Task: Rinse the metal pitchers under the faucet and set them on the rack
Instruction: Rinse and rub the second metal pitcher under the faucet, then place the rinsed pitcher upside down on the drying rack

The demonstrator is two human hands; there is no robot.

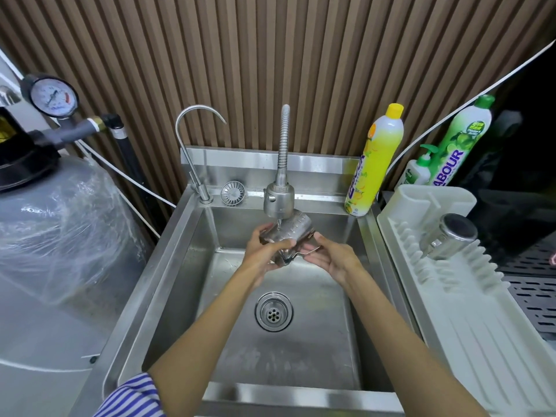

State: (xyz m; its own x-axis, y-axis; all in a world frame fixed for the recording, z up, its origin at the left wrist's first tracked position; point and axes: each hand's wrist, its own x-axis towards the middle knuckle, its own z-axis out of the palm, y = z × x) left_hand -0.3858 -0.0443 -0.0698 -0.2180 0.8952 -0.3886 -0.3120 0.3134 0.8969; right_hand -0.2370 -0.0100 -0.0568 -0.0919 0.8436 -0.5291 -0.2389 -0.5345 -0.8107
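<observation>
A metal pitcher (293, 231) lies tilted on its side directly under the flexible faucet's head (279, 200), with a thin stream of water falling on it. My left hand (264, 251) grips its body from the left. My right hand (329, 255) holds its handle side from the right. A second metal pitcher (451, 237) rests upside down on the white dish rack (457, 296) to the right of the sink.
The steel sink (186, 266) has a drain (273, 311) below my hands. A thin gooseneck tap (192, 139) and a strainer (232, 192) stand at the back left. Yellow (374, 164) and green (460, 142) detergent bottles stand at the back right. A wrapped grey tank (60, 230) sits left.
</observation>
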